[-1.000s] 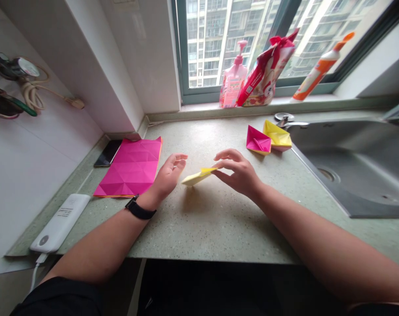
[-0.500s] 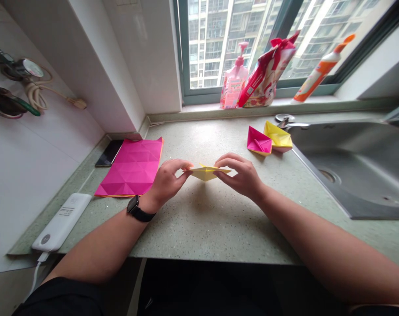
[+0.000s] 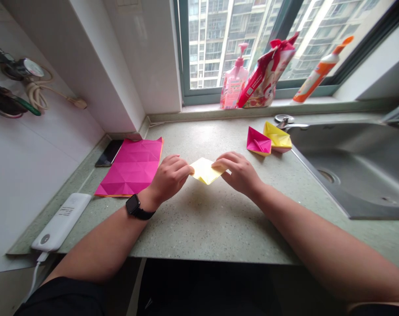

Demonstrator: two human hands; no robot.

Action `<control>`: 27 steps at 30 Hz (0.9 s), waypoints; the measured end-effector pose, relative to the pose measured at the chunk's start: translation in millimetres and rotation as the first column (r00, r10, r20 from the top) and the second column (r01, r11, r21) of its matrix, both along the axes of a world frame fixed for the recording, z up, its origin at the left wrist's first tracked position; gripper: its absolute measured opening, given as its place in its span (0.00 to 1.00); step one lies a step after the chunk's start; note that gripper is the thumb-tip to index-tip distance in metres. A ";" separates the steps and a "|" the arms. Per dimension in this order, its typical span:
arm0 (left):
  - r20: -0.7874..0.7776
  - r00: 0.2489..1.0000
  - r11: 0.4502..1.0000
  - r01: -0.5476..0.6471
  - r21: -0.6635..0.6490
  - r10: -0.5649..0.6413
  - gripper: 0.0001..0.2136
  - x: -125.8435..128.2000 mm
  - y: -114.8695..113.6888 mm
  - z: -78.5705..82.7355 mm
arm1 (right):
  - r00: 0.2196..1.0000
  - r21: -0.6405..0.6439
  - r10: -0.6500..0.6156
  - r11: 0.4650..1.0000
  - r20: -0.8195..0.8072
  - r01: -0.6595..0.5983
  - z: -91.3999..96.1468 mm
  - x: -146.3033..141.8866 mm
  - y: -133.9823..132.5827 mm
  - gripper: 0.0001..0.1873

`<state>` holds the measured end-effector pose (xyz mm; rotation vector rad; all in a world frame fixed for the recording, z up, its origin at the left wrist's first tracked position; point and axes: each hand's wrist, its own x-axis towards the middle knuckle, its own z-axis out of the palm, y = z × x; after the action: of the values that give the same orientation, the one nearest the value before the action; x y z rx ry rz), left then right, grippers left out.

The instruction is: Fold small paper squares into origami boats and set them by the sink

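Note:
Between my hands, just above the counter, is a piece of folded yellow paper, shaped like a flat diamond. My left hand pinches its left corner between thumb and fingers. On the other side, my right hand grips the right corner, with its fingers over the top and the thumb partly hidden. Left of my left hand lies a stack of creased magenta paper with orange edges below. Beyond my right hand stand a magenta folded paper boat and a yellow one, touching each other.
A steel sink is set into the counter at right. A black phone and a white power bank with a cable lie at left. On the windowsill stand a pink pump bottle, a red bag and an orange-white bottle.
The yellow paper has been tipped so its broad diamond face now shows, where before it was seen nearly edge-on. My left hand has rolled over, knuckles up.

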<state>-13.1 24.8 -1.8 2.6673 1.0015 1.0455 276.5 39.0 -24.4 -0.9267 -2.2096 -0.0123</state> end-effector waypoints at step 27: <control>-0.064 0.991 0.943 0.088 -0.322 -0.115 0.08 9.1 -18.3 -5.7 | 0.954 -0.245 0.260 0.944 0.151 -0.219 1.6 -7.2 -13.0 0.10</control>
<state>-4.0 6.5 -7.5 2.4810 0.9426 0.6910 269.4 26.0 -22.9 -0.7932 -2.5212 0.2866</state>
